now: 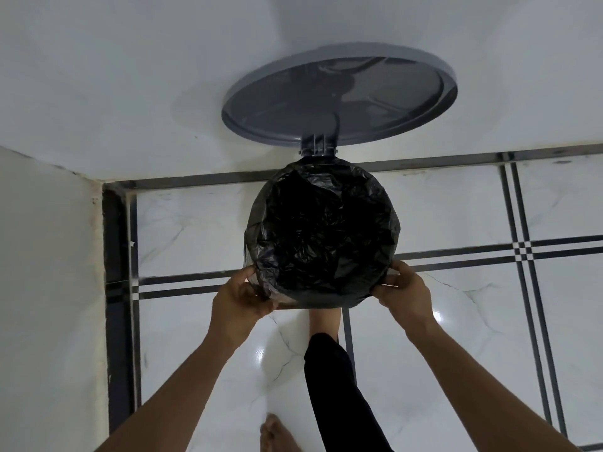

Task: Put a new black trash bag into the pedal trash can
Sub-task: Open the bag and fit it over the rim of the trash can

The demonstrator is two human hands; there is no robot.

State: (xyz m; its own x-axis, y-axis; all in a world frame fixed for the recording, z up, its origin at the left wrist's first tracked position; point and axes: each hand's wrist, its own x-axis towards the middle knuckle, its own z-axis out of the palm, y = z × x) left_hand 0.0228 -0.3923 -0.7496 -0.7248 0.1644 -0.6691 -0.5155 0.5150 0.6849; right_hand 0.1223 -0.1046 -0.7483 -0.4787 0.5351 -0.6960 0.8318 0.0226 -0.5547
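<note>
A black trash bag (321, 233) lines the round pedal trash can, its edge folded over the rim all around. The can's grey lid (339, 96) stands raised against the white wall behind. My left hand (243, 298) grips the bag's edge at the near left of the rim. My right hand (406, 293) grips the bag's edge at the near right. One foot (324, 321) reaches under the can's front, where the pedal is hidden.
The can stands on white marble floor tiles (473, 321) with dark border strips, close to the back wall (130, 93). A white wall (49, 288) closes the left side. My other bare foot (277, 432) stands near the bottom edge.
</note>
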